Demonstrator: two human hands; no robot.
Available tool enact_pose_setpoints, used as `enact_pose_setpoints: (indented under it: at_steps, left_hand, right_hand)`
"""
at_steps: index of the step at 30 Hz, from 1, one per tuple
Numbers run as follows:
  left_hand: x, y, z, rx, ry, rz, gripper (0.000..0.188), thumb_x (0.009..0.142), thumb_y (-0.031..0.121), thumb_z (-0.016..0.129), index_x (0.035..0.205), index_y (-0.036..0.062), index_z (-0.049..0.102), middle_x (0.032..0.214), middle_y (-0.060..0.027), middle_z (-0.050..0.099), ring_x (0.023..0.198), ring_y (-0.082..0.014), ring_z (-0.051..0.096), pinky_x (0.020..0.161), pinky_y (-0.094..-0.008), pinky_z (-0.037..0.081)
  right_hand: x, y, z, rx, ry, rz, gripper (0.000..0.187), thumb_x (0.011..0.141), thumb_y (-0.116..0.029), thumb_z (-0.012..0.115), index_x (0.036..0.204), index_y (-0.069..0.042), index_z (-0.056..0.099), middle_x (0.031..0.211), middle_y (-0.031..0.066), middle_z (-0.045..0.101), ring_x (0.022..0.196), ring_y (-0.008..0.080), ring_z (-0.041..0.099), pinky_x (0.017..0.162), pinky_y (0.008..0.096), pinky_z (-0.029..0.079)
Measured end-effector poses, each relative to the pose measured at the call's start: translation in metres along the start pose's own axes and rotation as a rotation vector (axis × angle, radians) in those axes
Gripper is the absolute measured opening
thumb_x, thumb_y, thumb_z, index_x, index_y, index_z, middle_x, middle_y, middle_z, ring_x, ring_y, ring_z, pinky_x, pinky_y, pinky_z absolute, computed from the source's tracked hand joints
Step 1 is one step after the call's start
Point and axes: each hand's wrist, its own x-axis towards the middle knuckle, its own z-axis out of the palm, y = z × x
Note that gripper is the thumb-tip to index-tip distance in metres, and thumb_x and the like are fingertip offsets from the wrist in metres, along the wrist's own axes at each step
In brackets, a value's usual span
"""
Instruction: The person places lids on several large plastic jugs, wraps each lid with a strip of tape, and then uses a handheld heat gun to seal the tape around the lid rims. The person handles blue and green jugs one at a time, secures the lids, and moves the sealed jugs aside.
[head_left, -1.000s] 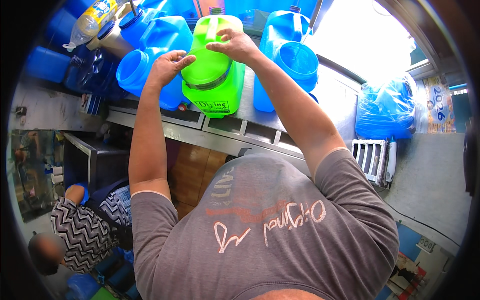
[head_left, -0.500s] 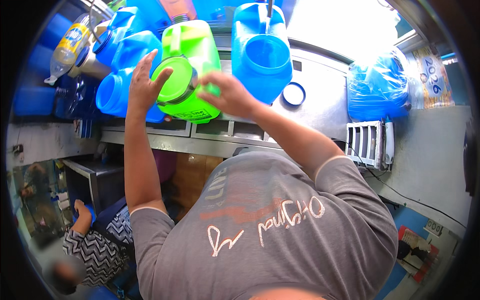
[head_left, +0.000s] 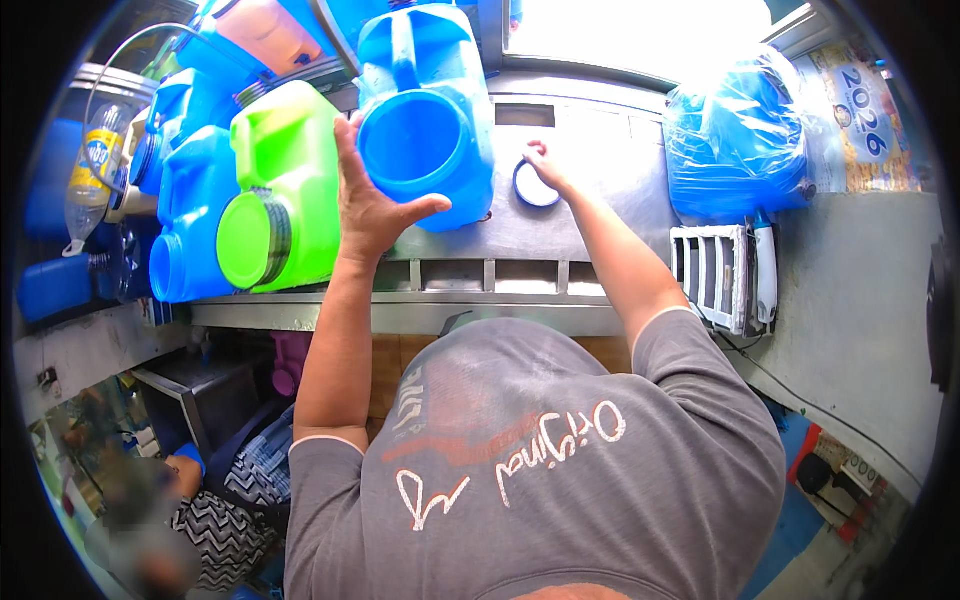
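Note:
A blue jug with a wide round mouth lies on its side on the steel counter, its mouth uncapped and facing me. At the left edge of that mouth is my left hand, thumb and fingers spread; whether it touches the jug I cannot tell. To the right, my right hand has its fingers bent onto the rim of a round, dark-edged cap lying on the counter. Left of my left hand sits a bright green jug with a green cap on its mouth.
Another blue jug and a clear bottle with a yellow label crowd the left. A plastic-wrapped blue container stands at the right, above a white slatted rack. A person in a zigzag-patterned top is at lower left.
My left hand has gone from the green jug to the uncapped blue jug. My right hand has left the green jug's cap and reached the loose cap. The view has shifted right.

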Motion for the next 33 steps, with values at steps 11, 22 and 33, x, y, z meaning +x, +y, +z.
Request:
enact_pose_setpoints:
  at_steps: [11, 22, 33]
  left_hand:
    - [-0.005, -0.014, 0.017, -0.014, 0.113, -0.029, 0.156, 0.049, 0.076, 0.085, 0.159, 0.0036, 0.0, 0.146, -0.0279, 0.042, 0.13, -0.0395, 0.051, 0.109, -0.051, 0.044]
    - [-0.006, -0.015, 0.016, -0.063, 0.087, -0.053, 0.15, 0.048, 0.076, 0.086, 0.155, 0.0005, 0.014, 0.15, -0.0257, 0.041, 0.135, -0.0402, 0.048, 0.114, -0.0522, 0.04]
    - [-0.001, -0.009, 0.015, 0.034, 0.093, 0.038, 0.145, 0.045, 0.075, 0.087, 0.153, 0.0026, 0.022, 0.146, -0.0252, 0.046, 0.133, -0.0413, 0.05, 0.112, -0.0514, 0.043]
  right_hand:
    - [0.199, -0.028, 0.038, 0.108, 0.052, 0.002, 0.083, 0.08, -0.035, 0.073, 0.145, 0.006, 0.042, 0.144, 0.0286, 0.051, 0.135, 0.0359, 0.051, 0.114, 0.04, 0.04]
    - [0.281, -0.01, 0.086, 0.555, 0.088, 0.217, 0.082, 0.08, -0.034, 0.081, 0.143, 0.007, 0.047, 0.143, 0.0276, 0.053, 0.132, 0.034, 0.054, 0.11, 0.0397, 0.043]
    - [0.252, -0.054, 0.071, 0.305, 0.136, 0.034, 0.071, 0.082, -0.03, 0.076, 0.14, 0.004, 0.052, 0.138, 0.0245, 0.059, 0.128, 0.0323, 0.058, 0.107, 0.0384, 0.046]
